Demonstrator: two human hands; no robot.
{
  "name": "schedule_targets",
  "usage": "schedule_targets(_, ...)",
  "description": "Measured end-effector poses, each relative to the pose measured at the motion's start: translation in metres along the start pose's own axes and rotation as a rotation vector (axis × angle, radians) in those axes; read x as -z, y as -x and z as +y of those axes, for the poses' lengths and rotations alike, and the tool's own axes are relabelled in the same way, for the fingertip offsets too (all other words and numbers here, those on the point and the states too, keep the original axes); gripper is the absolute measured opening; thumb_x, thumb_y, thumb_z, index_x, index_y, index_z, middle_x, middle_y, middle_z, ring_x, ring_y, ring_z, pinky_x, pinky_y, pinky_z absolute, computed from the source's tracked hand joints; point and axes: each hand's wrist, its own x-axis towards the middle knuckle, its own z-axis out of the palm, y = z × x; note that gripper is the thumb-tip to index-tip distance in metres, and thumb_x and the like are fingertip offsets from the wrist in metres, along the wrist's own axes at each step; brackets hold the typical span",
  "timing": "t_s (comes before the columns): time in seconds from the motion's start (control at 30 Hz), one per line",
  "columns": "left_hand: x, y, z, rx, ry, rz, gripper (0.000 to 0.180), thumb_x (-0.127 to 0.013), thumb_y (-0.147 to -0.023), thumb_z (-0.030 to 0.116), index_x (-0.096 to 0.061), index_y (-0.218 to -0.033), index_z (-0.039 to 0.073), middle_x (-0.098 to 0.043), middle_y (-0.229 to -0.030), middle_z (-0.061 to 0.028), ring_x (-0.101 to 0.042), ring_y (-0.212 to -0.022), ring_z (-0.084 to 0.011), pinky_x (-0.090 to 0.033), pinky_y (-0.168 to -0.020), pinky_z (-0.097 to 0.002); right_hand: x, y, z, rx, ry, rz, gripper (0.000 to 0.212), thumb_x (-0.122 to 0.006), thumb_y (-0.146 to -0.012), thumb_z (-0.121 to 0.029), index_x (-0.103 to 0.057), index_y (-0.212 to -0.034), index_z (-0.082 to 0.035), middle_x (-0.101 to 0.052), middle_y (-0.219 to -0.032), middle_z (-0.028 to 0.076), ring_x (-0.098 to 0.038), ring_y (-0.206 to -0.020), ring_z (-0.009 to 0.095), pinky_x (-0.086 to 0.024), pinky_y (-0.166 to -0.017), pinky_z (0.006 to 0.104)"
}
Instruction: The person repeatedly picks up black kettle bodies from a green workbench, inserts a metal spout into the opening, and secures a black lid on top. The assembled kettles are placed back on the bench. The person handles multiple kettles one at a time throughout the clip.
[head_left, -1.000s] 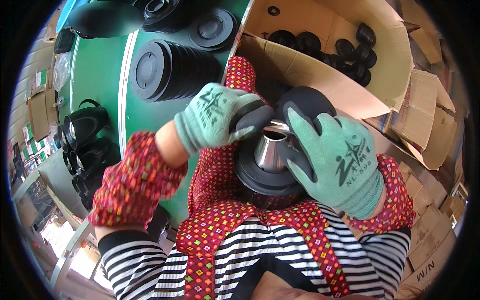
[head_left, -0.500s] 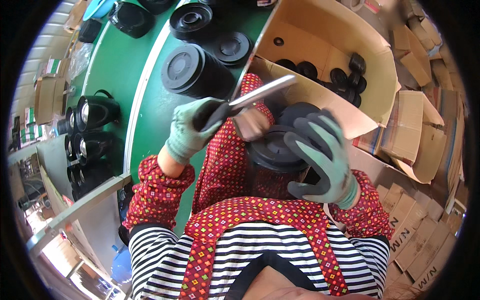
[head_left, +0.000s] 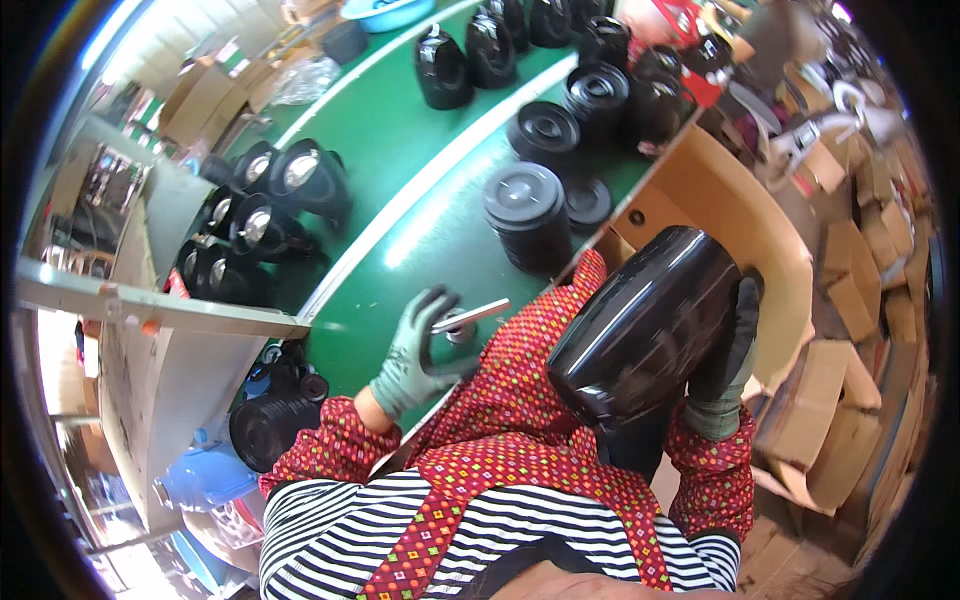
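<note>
A slim silver metal tool point(head_left: 475, 315) projects from the loosely curled fingers of my left hand point(head_left: 405, 365), gloved in green and black, above the green bench. A small round metallic part shows just behind it; whether the two are joined is unclear. On the right, my gloved right hand point(head_left: 728, 365) grips the side of a large glossy black housing point(head_left: 650, 315), rounded and tilted over my lap. The housing hides some of that hand's fingers. A darker black part shows beneath its lower end. My patterned apron covers my lap.
Stacked black round bases point(head_left: 525, 205) stand on the green bench point(head_left: 400, 260) ahead. Black housings with shiny insides point(head_left: 265, 225) lie at the left, and upright ones point(head_left: 440, 70) stand farther back. An open cardboard box point(head_left: 770, 220) is just beyond the held housing; more cartons lie right.
The black piece at my lap is now raised and tilted, with my right hand against its side instead of spread above it. The silver tool and my left hand are lower, and the view has turned.
</note>
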Motion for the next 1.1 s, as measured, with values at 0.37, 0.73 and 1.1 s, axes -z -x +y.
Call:
schedule_targets(0.37, 0.090, -0.042, 0.048, 0.082, 0.969, 0.396, 0.038, -0.059, -0.109, 0.028, -0.060, -0.128, -0.005, -0.067, -0.128, -0.0173, -0.070, -0.118, -0.0324, -0.059, -0.096, -0.0432, -0.152, -0.032, 0.053, -0.241, -0.061, -0.452, 0.058, -0.046, -0.112, -0.048, -0.048, -0.153, -0.006, -0.061, -0.142, 0.010, -0.059, -0.129, 0.022, -0.049, -0.109, 0.0385)
schedule_targets(0.73, 0.093, -0.298, -0.225, 0.416, 0.015, 0.771, 0.039, -0.074, -0.098, 0.038, -0.071, -0.108, 0.000, -0.075, -0.090, -0.0156, -0.073, -0.082, -0.0226, -0.056, -0.073, -0.0372, -0.063, -0.037, 0.100, -0.168, 0.208, -0.256, 0.059, -0.043, -0.114, -0.045, -0.046, -0.154, -0.002, -0.063, -0.131, 0.012, -0.064, -0.107, 0.021, -0.051, -0.099, 0.0360)
schedule_targets(1.1, 0.068, -0.292, -0.231, 0.431, -0.181, 0.739, 0.087, -0.081, -0.088, 0.048, -0.044, -0.152, 0.003, -0.049, -0.152, -0.0272, -0.048, -0.141, -0.0426, -0.042, -0.116, -0.0474, -0.040, -0.045, 0.098, -0.254, 0.279, -0.109, 0.060, -0.042, -0.114, -0.044, -0.046, -0.153, 0.001, -0.061, -0.133, 0.014, -0.064, -0.104, 0.021, -0.050, -0.097, 0.0367)
